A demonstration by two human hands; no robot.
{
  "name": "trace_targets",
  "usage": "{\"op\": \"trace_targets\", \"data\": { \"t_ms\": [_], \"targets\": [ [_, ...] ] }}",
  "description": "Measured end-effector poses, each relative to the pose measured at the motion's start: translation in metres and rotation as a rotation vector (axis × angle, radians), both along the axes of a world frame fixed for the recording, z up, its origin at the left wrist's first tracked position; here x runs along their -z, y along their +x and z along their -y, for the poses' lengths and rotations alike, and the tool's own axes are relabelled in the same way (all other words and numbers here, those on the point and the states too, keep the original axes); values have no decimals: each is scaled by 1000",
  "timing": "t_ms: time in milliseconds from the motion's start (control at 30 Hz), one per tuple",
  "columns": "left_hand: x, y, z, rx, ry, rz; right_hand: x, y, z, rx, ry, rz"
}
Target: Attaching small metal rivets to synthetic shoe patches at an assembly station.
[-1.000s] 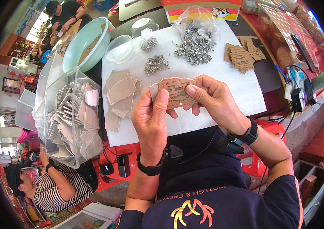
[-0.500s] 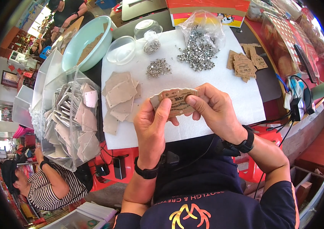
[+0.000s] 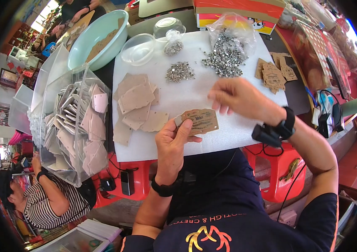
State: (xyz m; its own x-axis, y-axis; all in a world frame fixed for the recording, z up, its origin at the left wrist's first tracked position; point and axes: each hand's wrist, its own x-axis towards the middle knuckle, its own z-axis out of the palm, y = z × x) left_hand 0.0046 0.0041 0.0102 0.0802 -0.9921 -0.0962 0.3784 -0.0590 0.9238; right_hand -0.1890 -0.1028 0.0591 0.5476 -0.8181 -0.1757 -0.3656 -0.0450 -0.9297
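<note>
My left hand (image 3: 173,143) pinches a printed brown cardboard tag (image 3: 201,121) by its left edge, above the near part of the white mat (image 3: 229,138). My right hand (image 3: 237,98) is off the tag, hovering further back over the mat with its fingers loosely curled and nothing visible in them. It is below a large pile of small silver metal pieces (image 3: 225,56) spilling from a clear bag. A smaller heap of metal pieces (image 3: 179,71) lies left of it. Blank brown tags (image 3: 136,105) are spread on the mat's left side.
A clear plastic bin (image 3: 73,126) full of tags stands at the left. Behind are a mint-green bowl (image 3: 96,38), a clear bowl (image 3: 139,48) and a small lidded cup (image 3: 169,27). More printed tags (image 3: 273,73) lie at the right. A person in a striped shirt (image 3: 44,201) sits lower left.
My right hand has let go of the tag and moved up and right toward the metal pieces. My left hand now holds the tag alone.
</note>
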Motion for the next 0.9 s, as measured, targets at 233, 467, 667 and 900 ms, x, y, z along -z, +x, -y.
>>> {"op": "trace_targets", "data": {
  "t_ms": [233, 467, 667, 900],
  "targets": [
    [3, 2, 5, 50, -22, -45, -4, 23, 60, -17, -309, -280],
    [-1, 2, 5, 51, -13, -68, 23, 41, 70, -6, -591, -531],
    [-1, 3, 4, 48, -4, -64, 23, 44, 69, -6, -573, -553],
    [0, 1, 6, 33, -4, -79, -3, 22, 55, -223, -521, -560]
  ]
}}
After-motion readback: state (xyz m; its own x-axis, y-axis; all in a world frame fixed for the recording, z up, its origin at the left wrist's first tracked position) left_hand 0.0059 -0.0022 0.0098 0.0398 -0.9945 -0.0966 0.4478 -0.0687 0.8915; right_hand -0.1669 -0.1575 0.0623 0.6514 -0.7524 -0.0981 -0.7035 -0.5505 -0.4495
